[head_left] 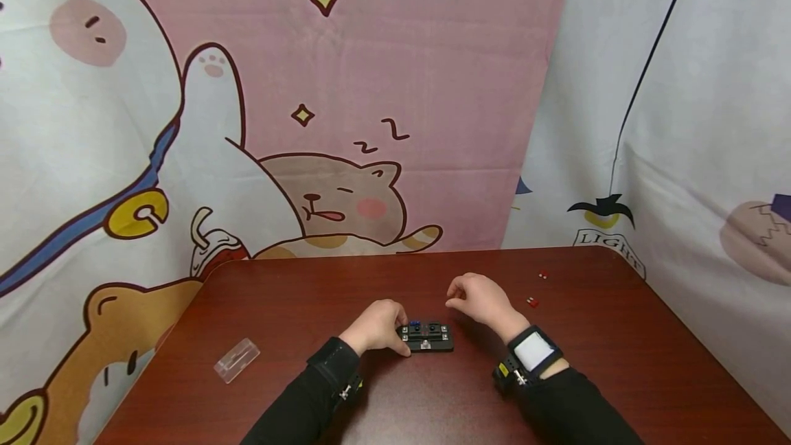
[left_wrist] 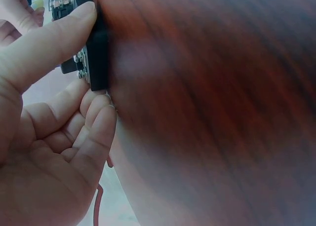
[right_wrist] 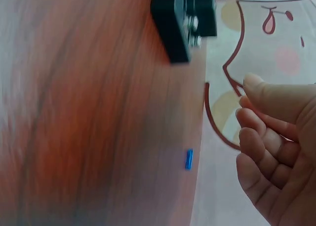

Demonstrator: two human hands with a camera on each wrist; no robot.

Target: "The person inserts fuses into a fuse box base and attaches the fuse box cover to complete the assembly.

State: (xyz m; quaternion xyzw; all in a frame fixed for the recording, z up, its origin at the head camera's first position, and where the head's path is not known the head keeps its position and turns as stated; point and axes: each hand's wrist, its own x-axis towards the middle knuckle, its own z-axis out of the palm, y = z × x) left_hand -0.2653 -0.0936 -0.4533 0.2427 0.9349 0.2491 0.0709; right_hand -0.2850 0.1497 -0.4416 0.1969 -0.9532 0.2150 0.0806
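A small black electronic module point(head_left: 426, 337) with metal terminals and a bit of blue on top lies on the table. My left hand point(head_left: 378, 327) grips its left end, thumb on the near edge and fingers on the far side. In the left wrist view, the thumb point(left_wrist: 54, 43) presses against the module point(left_wrist: 98, 53). Beyond the module's right end, my right hand point(head_left: 485, 302) hovers with loosely bent fingers. Thumb and index tips are close together in the right wrist view, with nothing visible between them. A tiny blue piece point(right_wrist: 189, 159) shows on the table in that view.
Two tiny red pieces, one nearer point(head_left: 533, 302) and one farther point(head_left: 543, 275), lie right of my right hand. A clear plastic case point(head_left: 237, 360) rests at the table's left. Behind the brown table point(head_left: 296, 280) hangs a printed cloth point(head_left: 469, 122).
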